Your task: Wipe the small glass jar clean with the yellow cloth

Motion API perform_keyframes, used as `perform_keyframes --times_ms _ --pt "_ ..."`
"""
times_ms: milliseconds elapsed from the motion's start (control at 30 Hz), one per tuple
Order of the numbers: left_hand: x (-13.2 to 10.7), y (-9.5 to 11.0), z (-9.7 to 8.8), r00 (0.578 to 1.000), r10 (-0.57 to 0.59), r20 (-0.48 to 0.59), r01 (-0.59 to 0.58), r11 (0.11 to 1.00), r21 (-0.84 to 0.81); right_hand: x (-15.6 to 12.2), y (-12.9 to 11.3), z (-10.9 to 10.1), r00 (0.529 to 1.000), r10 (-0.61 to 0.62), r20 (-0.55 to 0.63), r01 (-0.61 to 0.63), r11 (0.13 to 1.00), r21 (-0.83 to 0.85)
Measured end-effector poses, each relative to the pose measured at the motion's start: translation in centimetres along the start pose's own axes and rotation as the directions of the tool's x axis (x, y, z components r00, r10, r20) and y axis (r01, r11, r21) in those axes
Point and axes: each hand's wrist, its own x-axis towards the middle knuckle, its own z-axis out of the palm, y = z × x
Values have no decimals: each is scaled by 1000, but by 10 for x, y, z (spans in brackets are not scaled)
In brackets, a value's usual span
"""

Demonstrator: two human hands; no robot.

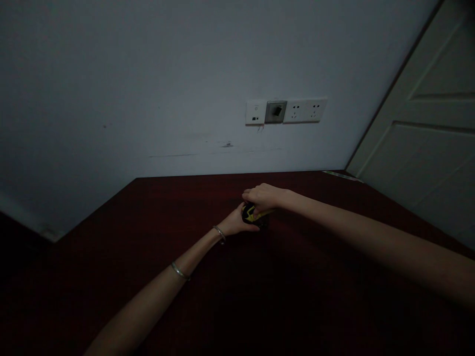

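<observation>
A small black-and-yellow object that looks like a tape measure [248, 212] is between my two hands, low over the dark red tabletop [178, 207]. My left hand [236, 221] grips its left side, thumb stretched along the near edge. From above and the right, my right hand [262, 197] closes over its top, fingers bent down onto the yellow part. A short yellow strip sticks out below the right palm. Much of the object is hidden by the fingers, and the light is dim.
Behind the table rises a pale wall [148, 89]. A row of sockets [301, 111] and a grey switch plate [275, 112] are fixed on it. To the right stands a white panelled door [426, 123]. A thin pale strip [341, 176] lies at the table's far right edge.
</observation>
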Motion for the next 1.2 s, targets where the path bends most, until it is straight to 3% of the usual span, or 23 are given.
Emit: perform_keyframes --times_ms 233,333,600,833,967,1067,1200 --pt "-1 -1 0 999 -14 -32 15 999 35 1 -1 10 986 110 -126 -119 991 -65" --pt "-1 -1 -1 1000 -20 -13 20 999 27 -2 -1 15 973 208 -104 -210 978 -11" --pt "-1 0 0 996 -90 -28 91 995 49 2 -7 16 897 440 46 -442 886 138" --pt "-2 3 3 993 -115 -11 115 993 -18 10 -10 10 744 597 299 -653 744 141" --pt "-2 -1 6 993 -114 -43 112 993 -41 17 -10 7 667 623 409 -712 694 105" --pt "-1 -6 8 992 -110 -65 106 993 -58 17 -10 5 651 602 463 -716 689 110" --pt "1 -11 8 989 -122 -80 119 992 -39 9 -10 2 676 549 491 -690 705 163"
